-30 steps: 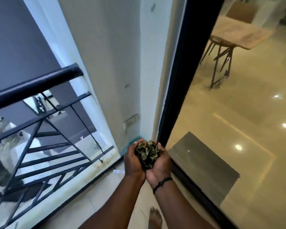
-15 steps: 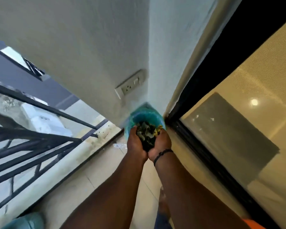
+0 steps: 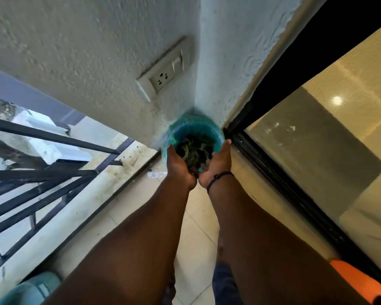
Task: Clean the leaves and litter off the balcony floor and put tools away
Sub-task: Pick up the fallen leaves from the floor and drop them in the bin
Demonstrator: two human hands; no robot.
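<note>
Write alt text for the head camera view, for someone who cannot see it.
Two bare hands, left hand and right hand, part over a teal bin in a balcony corner, with green leaves between them. A wall socket sits above; a black railing runs at left.

**Clearance around the corner bin**

Teal bin (image 3: pixel 194 130) sits wedged in the corner: textured wall (image 3: pixel 86 51) behind and left, black door frame (image 3: pixel 271 155) just right. Its open mouth faces up, partly filled with leaves (image 3: pixel 195 150). Left hand (image 3: pixel 177 166) and right hand (image 3: pixel 218 162) flank the near rim, palms spread apart. Socket plate (image 3: pixel 165 71) projects slightly from the wall above. Black railing (image 3: pixel 53 172) bounds the left. Tiled floor (image 3: pixel 198 238) gives approach room; a small, possibly plastic scrap (image 3: pixel 156 174) lies there.
</note>
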